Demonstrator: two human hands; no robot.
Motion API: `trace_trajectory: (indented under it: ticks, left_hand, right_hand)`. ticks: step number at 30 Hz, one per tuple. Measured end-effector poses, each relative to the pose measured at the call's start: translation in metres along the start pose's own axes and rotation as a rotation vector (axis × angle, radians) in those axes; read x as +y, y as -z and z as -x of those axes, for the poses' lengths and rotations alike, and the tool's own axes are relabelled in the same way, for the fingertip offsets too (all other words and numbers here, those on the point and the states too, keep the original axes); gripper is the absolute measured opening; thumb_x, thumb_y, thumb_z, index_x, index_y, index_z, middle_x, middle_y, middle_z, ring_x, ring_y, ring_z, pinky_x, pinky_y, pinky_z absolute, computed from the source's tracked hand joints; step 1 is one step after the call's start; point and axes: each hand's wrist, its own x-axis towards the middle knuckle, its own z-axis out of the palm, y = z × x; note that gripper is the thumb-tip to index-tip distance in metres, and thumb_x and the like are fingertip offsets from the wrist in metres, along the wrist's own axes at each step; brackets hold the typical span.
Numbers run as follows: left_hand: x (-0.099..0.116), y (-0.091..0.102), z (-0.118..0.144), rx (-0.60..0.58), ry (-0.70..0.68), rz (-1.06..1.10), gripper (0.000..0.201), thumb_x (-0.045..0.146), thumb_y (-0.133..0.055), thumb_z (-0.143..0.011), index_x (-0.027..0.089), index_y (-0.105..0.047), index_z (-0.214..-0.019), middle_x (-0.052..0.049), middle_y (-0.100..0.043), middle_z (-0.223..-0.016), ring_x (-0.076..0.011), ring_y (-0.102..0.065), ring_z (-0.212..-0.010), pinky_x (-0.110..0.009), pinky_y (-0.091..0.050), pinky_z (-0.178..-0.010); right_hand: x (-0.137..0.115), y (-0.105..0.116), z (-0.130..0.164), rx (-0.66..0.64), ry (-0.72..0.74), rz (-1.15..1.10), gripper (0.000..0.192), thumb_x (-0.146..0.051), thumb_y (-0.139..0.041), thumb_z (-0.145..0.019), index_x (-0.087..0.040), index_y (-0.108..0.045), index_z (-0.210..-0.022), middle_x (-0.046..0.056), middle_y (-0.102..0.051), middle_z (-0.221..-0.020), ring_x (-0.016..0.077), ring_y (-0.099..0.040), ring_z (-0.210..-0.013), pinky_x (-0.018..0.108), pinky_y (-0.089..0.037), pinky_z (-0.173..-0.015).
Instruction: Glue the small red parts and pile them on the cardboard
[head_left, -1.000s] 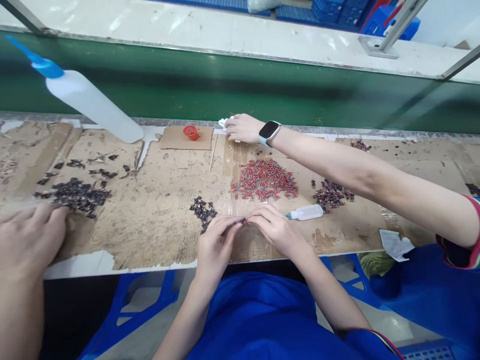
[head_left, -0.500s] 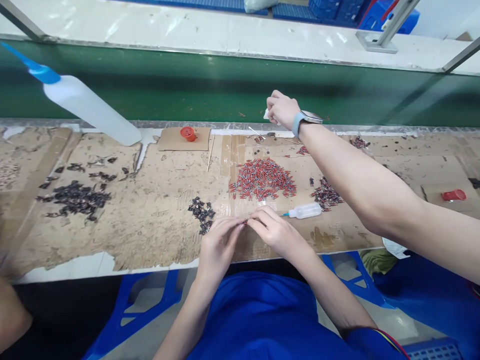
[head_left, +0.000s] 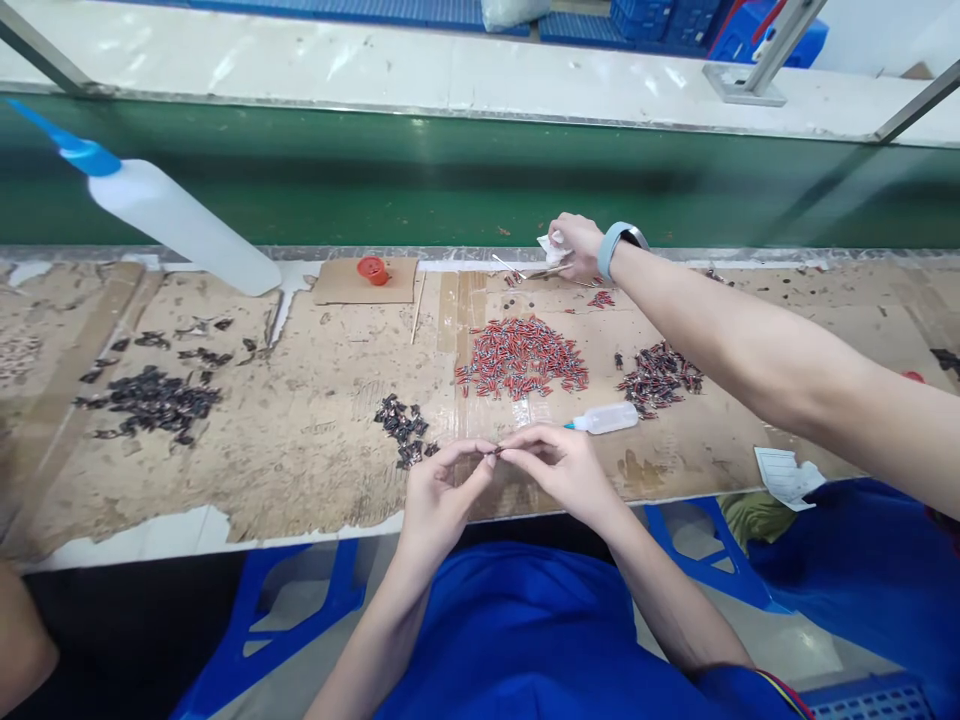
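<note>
2 hands pinched 1 tiny part at the bench edge, with heaps of loose parts left on the table.

The left hand (head_left: 439,490) and right hand (head_left: 559,465) met fingertip to fingertip, both closed on a small dark part (head_left: 496,451) held just above the near edge of the worn table (head_left: 300,420); whether it was 1 piece or 2 being joined could not be told. A large pile of red parts (head_left: 521,358) lay just beyond the hands, a small dark pile (head_left: 403,428) sat near the left hand, and a mixed red-and-dark pile (head_left: 660,370) lay to the right, so I judged much of the work remained. A small glue bottle (head_left: 607,418) lay beside the right hand. A co-worker's hand (head_left: 577,245), wearing a watch, held a white scrap at the far edge.
</note>
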Motion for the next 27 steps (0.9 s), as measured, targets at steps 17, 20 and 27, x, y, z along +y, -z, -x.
trace_trajectory:
  ticks: [17,20,27]
  left_hand:
    - [0.011,-0.013,-0.021,-0.161,-0.221,-0.251,0.047,0.035,-0.064,-0.082,0.022,-0.054,-0.126,-0.01,-0.066,-0.122,-0.0236,-0.06,-0.118,-0.042,-0.045,-0.104]
    - [0.015,0.023,-0.042,0.082,-0.285,-0.557,0.043,0.041,-0.058,-0.084,0.022,-0.057,-0.123,-0.012,-0.061,-0.128,-0.0284,-0.053,-0.124,-0.049,-0.039,-0.107]
    - [0.011,0.061,-0.056,0.195,-0.009,-1.069,0.023,0.039,-0.058,-0.082,0.021,-0.07,-0.075,-0.019,-0.067,-0.099,-0.0463,-0.048,-0.114,-0.066,-0.036,-0.089]
  right_hand:
    - [0.005,0.044,0.019,0.391,0.029,0.313,0.011,-0.024,-0.059,-0.089,-0.022,-0.07,-0.09,0.005,-0.072,-0.089,0.0191,-0.068,-0.082,0.032,-0.056,-0.074]
    - [0.013,0.082,0.015,0.597,-0.037,0.573,0.017,-0.029,-0.055,-0.09,-0.021,-0.07,-0.092,0.009,-0.071,-0.093,0.0235,-0.066,-0.088,0.04,-0.055,-0.081]
    - [0.028,0.115,0.023,0.293,0.082,0.931,0.032,-0.044,-0.066,-0.085,-0.023,-0.069,-0.109,0.013,-0.063,-0.119,0.0347,-0.047,-0.12,0.057,-0.042,-0.1]
